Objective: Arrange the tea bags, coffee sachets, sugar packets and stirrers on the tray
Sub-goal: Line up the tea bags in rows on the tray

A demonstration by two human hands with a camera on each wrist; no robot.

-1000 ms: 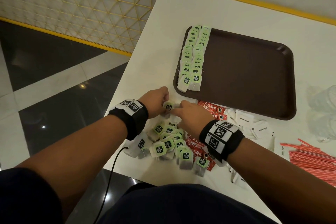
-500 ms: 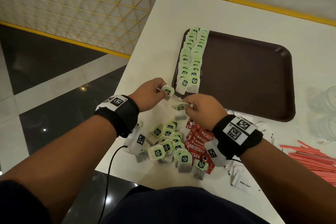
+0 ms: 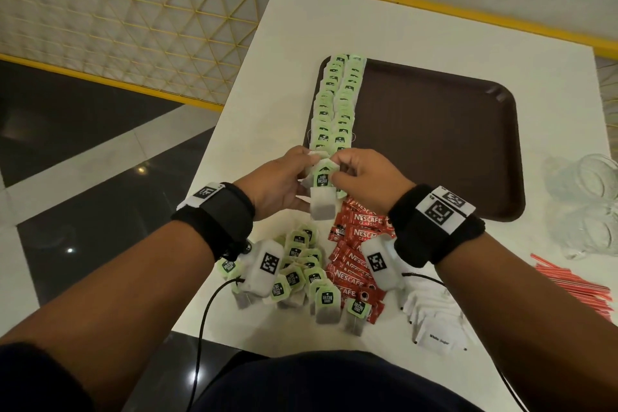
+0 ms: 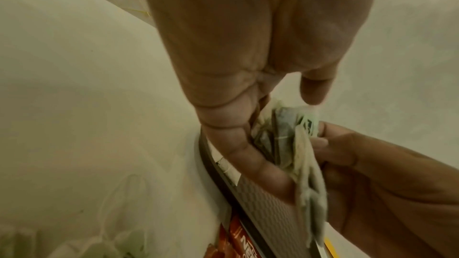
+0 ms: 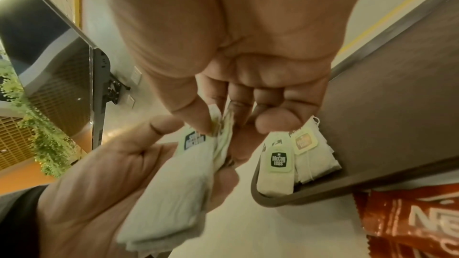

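— While the loose tea bags [image 3: 302, 274] lie heaped at my edge of the table [image 3: 291, 53], what's done so far?

— Little. Beside that heap the coffee sachets [image 3: 354, 264] sit unsorted, with the sugar packets [image 3: 438, 321] and stirrers [image 3: 575, 284] off to my right (none of them on the tray yet).

— And your hands?

— Just beyond the heap, my left hand [image 3: 277, 184] grips a small bundle of tea bags [image 3: 322, 191]; my right hand [image 3: 364, 177] pinches it at the top, fingers curled round.

— Farther out?

— The tray [image 3: 434, 144] carries two overlapping rows of tea bags [image 3: 334, 104] along its left side. I reckon the tea bags are half laid, everything else waiting.
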